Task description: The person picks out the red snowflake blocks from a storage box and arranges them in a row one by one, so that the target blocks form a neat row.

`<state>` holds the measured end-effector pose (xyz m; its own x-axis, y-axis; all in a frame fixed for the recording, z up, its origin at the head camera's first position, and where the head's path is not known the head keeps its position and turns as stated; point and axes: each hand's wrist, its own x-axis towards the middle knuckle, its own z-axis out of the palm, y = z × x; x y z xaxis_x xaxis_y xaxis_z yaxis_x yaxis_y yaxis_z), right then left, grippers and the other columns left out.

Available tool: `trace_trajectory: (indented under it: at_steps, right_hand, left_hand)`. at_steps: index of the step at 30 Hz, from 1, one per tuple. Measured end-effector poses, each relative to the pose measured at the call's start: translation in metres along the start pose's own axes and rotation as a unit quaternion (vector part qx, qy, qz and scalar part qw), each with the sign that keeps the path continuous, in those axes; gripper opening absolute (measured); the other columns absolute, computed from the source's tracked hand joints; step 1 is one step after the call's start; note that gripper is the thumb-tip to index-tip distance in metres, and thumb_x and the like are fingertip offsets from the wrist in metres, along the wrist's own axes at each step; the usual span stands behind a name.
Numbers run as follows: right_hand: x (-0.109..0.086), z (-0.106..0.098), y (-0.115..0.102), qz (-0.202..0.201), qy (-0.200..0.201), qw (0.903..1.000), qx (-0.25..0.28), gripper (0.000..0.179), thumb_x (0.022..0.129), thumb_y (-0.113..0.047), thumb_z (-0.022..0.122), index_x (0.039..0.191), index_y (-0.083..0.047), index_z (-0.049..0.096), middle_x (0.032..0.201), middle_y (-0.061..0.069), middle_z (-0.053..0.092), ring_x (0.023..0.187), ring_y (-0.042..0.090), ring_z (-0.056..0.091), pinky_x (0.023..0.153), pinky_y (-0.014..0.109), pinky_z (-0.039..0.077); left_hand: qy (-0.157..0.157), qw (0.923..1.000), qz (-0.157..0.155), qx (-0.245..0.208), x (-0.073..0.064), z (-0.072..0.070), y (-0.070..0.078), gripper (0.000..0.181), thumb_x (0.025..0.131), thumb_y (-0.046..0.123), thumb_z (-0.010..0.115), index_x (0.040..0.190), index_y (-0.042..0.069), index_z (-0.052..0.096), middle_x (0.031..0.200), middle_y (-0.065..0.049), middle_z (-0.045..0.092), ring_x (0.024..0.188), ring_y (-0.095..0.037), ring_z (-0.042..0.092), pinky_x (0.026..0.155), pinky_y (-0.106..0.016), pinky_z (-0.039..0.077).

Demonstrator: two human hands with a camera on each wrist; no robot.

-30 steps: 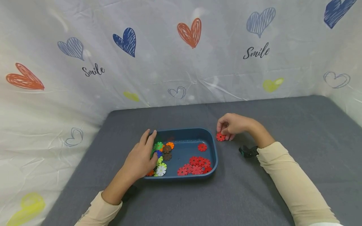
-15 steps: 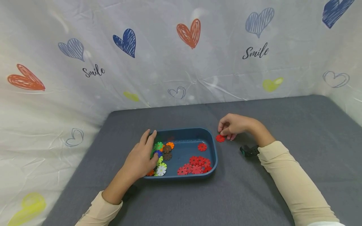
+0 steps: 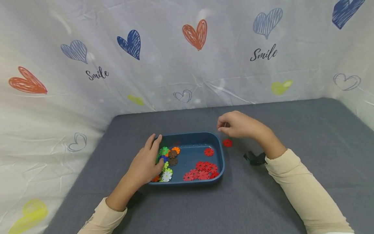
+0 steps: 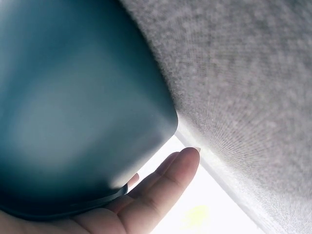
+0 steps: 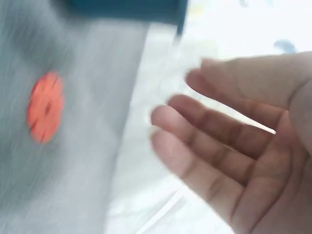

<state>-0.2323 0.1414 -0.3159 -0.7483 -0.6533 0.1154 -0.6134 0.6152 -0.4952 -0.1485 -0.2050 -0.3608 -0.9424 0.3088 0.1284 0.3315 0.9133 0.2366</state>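
Note:
My left hand [image 3: 145,165] rests across the left rim of a dark blue tray [image 3: 193,183], fingers straight along its outside, thumb over the inside. In the left wrist view the tray's outer wall [image 4: 87,112] fills much of the picture beside the extended fingers. A red notched plastic disc [image 3: 227,143] lies on the grey cloth just right of the tray. My right hand [image 3: 241,125] hovers above and behind it. The right wrist view shows relaxed, loosely bent fingers with nothing between them, apart from the red disc [image 5: 46,108].
Inside the tray, several red discs [image 3: 203,171] cluster at the near right, with one red disc [image 3: 208,152] behind. Mixed green, orange, brown [image 3: 172,162], blue and white discs [image 3: 166,176] lie at the left, partly under my hand. A white printed curtain [image 3: 163,74] stands behind the table.
My right hand has let go of the red disc beside the tray and risen up and away. The disc now lies flat on the cloth. My left hand has stayed put.

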Motion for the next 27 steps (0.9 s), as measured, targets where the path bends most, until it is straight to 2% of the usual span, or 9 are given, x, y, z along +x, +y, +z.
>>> trace_trajectory:
  at_steps: [3, 5, 7, 9, 12, 16, 19, 22, 27]
  right_hand:
    - [0.002, 0.008, -0.024, -0.040, 0.050, 0.9970, -0.043, 0.007, 0.092, -0.004, 0.069, 0.088, -0.009, 0.073, 0.084, -0.003, 0.064, 0.071, 0.012, 0.057, 0.067, 0.035, 0.050]
    - [0.003, 0.018, -0.039, -0.067, 0.069, 0.9930, -0.068, 0.009, 0.092, -0.004, 0.069, 0.085, -0.010, 0.071, 0.079, -0.004, 0.060, 0.067, 0.012, 0.053, 0.064, 0.032, 0.048]
    - [0.004, 0.029, -0.051, -0.092, 0.073, 0.9888, -0.092, 0.012, 0.092, -0.002, 0.067, 0.083, -0.010, 0.069, 0.076, -0.003, 0.058, 0.066, 0.011, 0.051, 0.064, 0.030, 0.048]
    - [0.006, 0.042, -0.060, -0.102, 0.056, 0.9854, -0.124, 0.014, 0.092, 0.003, 0.065, 0.085, -0.008, 0.071, 0.076, -0.001, 0.058, 0.066, 0.013, 0.053, 0.063, 0.029, 0.049]
    - [0.007, 0.059, -0.070, -0.087, 0.005, 0.9783, -0.188, 0.016, 0.088, 0.007, 0.067, 0.095, -0.006, 0.074, 0.080, 0.003, 0.060, 0.071, 0.016, 0.057, 0.064, 0.028, 0.051]
    - [0.007, 0.078, -0.073, -0.053, -0.044, 0.9577, -0.279, 0.020, 0.086, 0.001, 0.075, 0.103, -0.009, 0.076, 0.085, 0.005, 0.061, 0.075, 0.020, 0.058, 0.064, 0.030, 0.053]
    - [0.007, 0.088, -0.071, -0.047, -0.038, 0.9450, -0.321, 0.016, 0.086, -0.005, 0.077, 0.100, -0.012, 0.076, 0.083, 0.005, 0.061, 0.072, 0.020, 0.057, 0.063, 0.031, 0.053]
    - [0.006, 0.092, -0.069, -0.050, -0.014, 0.9376, -0.344, 0.013, 0.085, -0.007, 0.079, 0.096, -0.014, 0.076, 0.080, 0.005, 0.060, 0.068, 0.020, 0.054, 0.059, 0.030, 0.052]
    - [0.004, 0.094, -0.070, -0.038, 0.008, 0.9387, -0.343, 0.010, 0.082, -0.007, 0.081, 0.088, -0.013, 0.074, 0.072, 0.005, 0.056, 0.061, 0.018, 0.050, 0.052, 0.030, 0.050]
  left_hand:
    - [0.000, 1.0000, 0.000, -0.001, 0.001, 0.000, 0.000, 0.079, 0.092, 0.016, 0.067, 0.158, 0.001, 0.025, 0.160, -0.026, 0.020, 0.109, -0.046, 0.058, 0.072, -0.050, 0.050]
    - [0.001, 1.0000, 0.000, -0.001, 0.001, 0.000, 0.000, 0.079, 0.092, 0.016, 0.067, 0.158, 0.001, 0.025, 0.160, -0.026, 0.020, 0.109, -0.046, 0.058, 0.073, -0.050, 0.050]
    - [0.002, 1.0000, -0.001, 0.000, 0.001, 0.000, 0.000, 0.080, 0.092, 0.017, 0.068, 0.158, 0.001, 0.025, 0.160, -0.026, 0.020, 0.109, -0.046, 0.059, 0.073, -0.050, 0.050]
    - [0.002, 1.0000, 0.000, 0.002, 0.000, 0.001, -0.001, 0.080, 0.092, 0.017, 0.068, 0.158, 0.001, 0.025, 0.160, -0.025, 0.020, 0.108, -0.045, 0.059, 0.072, -0.050, 0.050]
    - [0.003, 1.0000, 0.002, 0.002, 0.000, 0.001, -0.001, 0.081, 0.092, 0.018, 0.069, 0.158, 0.002, 0.025, 0.160, -0.025, 0.020, 0.108, -0.045, 0.059, 0.071, -0.049, 0.050]
    - [0.005, 1.0000, 0.002, 0.002, 0.000, 0.002, -0.001, 0.081, 0.092, 0.018, 0.068, 0.158, 0.002, 0.025, 0.160, -0.025, 0.020, 0.107, -0.045, 0.059, 0.069, -0.047, 0.049]
    - [0.007, 1.0000, 0.002, 0.000, 0.000, 0.002, -0.001, 0.081, 0.092, 0.017, 0.068, 0.158, 0.002, 0.025, 0.160, -0.025, 0.021, 0.106, -0.044, 0.060, 0.068, -0.046, 0.048]
    - [0.008, 1.0000, 0.004, -0.001, 0.000, 0.002, -0.001, 0.080, 0.092, 0.017, 0.068, 0.158, 0.001, 0.026, 0.160, -0.026, 0.021, 0.105, -0.044, 0.060, 0.067, -0.046, 0.048]
    - [0.013, 0.9999, 0.009, -0.002, 0.000, 0.001, 0.000, 0.080, 0.091, 0.016, 0.069, 0.157, 0.000, 0.027, 0.159, -0.027, 0.021, 0.103, -0.044, 0.060, 0.068, -0.046, 0.048]
